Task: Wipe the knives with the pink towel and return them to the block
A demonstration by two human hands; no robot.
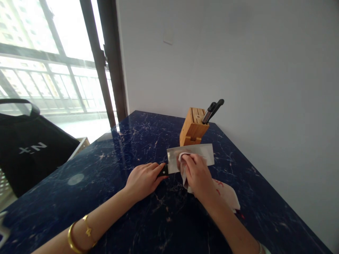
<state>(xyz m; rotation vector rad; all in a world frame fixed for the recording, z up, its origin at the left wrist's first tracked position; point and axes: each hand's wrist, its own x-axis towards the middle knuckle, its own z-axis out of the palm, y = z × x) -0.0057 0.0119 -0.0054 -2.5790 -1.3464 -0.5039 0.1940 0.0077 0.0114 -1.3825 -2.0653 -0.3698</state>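
Note:
My left hand (145, 179) is wrapped round the black handle of a cleaver (173, 160), whose broad shiny blade points to the right. Pressed against the face of that blade is a pale cloth (183, 173), gripped in my right hand (196, 174). Part of the cloth hangs below my fingers, and my right hand hides the middle of the blade. Just behind the blade stands a wooden knife block (191, 125). Two dark-handled tools (213, 110) stick up from its slots on the right side.
A whitish fabric piece with red marks (228, 194) lies on the dark blue marbled table (148, 130) under my right forearm. Plain wall (251, 70) borders the table's back and right. A black bag (34, 148) stands off the left edge, near the window.

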